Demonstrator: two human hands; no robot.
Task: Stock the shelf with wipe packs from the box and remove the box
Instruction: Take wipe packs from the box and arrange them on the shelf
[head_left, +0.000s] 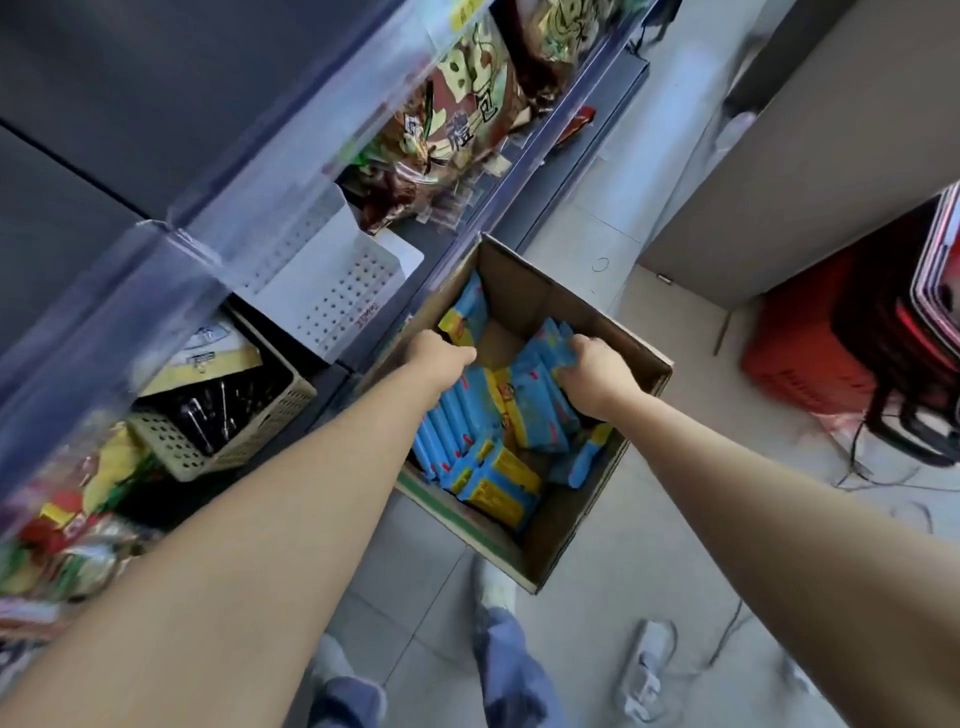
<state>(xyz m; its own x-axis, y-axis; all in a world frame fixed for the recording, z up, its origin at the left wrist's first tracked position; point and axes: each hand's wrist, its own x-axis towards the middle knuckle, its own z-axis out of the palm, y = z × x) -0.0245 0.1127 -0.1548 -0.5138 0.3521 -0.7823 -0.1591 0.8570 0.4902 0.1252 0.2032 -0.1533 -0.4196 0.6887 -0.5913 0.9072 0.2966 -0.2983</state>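
An open cardboard box (550, 306) stands on the floor beside the shelf unit, holding several blue and yellow wipe packs (493, 483). Both my arms reach down into it. My right hand (597, 374) is closed around a bunch of upright packs (540, 410) on the box's right side. My left hand (441, 358) is down among the packs on the left side, fingers curled and hidden; what it grips cannot be made out. A white perforated shelf tray (332, 296) stands empty just left of the box.
The shelf unit (156, 260) on the left carries snack bags (467, 104) above and a beige basket (228, 436) with dark items lower down. A red crate (810, 353) and cables lie at right. A grey cabinet (779, 182) stands behind. My feet are below the box.
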